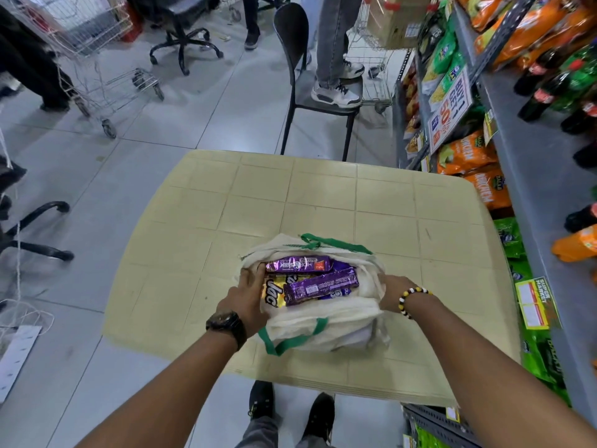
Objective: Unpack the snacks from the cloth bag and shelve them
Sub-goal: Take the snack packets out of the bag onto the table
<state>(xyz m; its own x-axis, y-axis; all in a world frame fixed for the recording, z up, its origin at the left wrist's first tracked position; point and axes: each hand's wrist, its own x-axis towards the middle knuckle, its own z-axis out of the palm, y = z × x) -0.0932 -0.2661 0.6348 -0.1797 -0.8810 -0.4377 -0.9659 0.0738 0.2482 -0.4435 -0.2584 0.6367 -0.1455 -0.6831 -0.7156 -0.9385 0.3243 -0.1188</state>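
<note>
A white cloth bag (326, 324) with green handles lies open on the cream plastic table (290, 195). Inside it lie purple biscuit packs (298, 264), one more purple pack (321, 286) across them, and a yellow pack (273, 294) underneath. My left hand (247, 295) grips the bag's left rim, fingers curled over the edge beside the packs. My right hand (392, 294) grips the cloth at the bag's right side; its fingers are hidden in the fabric.
Store shelves (517, 124) with orange and green snack bags and soda bottles run along the right. A black chair (310, 92) with a person's feet on it stands beyond the table. A wire trolley (97, 59) and office chairs stand at the left.
</note>
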